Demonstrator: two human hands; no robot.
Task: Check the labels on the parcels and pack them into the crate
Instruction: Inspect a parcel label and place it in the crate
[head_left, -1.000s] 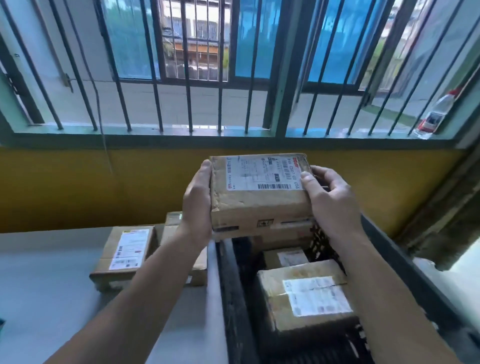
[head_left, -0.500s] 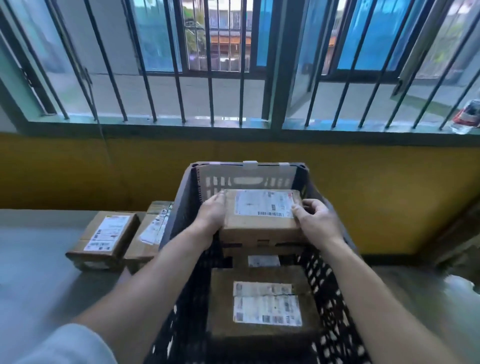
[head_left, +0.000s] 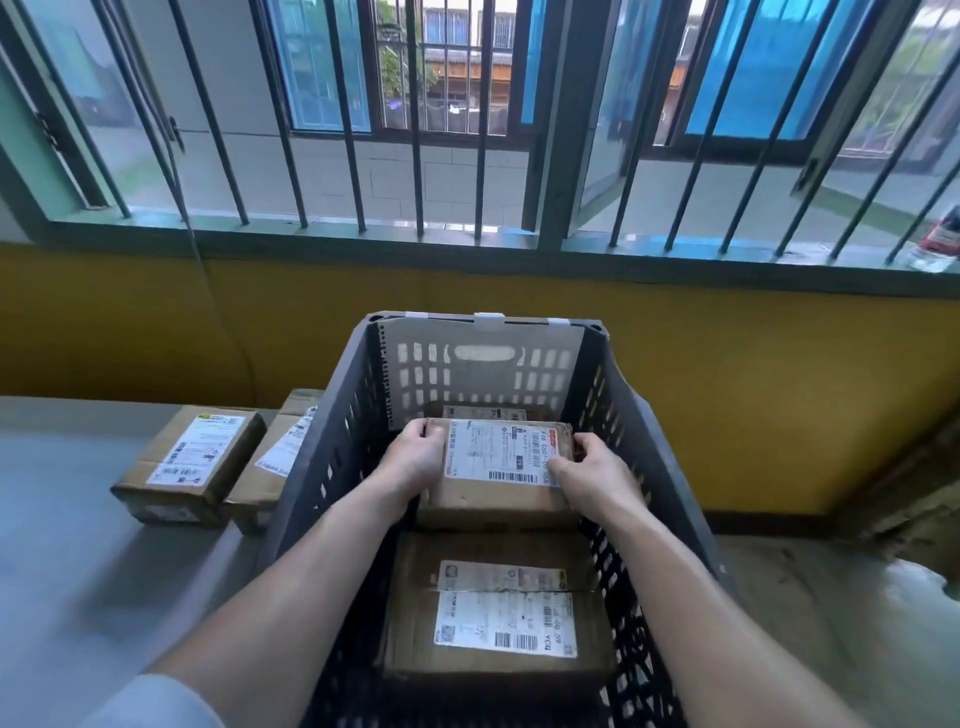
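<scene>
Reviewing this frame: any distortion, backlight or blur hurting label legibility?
Head view: the wide-angle lens splays the window bars outward. Head view: daylight from the window leaves the crate interior dim. Head view: the held parcel shows its barcodes, but the fine print is too soft to read.

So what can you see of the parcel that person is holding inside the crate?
It is a brown cardboard parcel, a bit scuffed, label side up: a white printed label with barcodes. It is inside the dark slotted crate, toward its far end, just beyond a larger parcel. The left hand grips its left edge and the right hand its right edge.
</scene>
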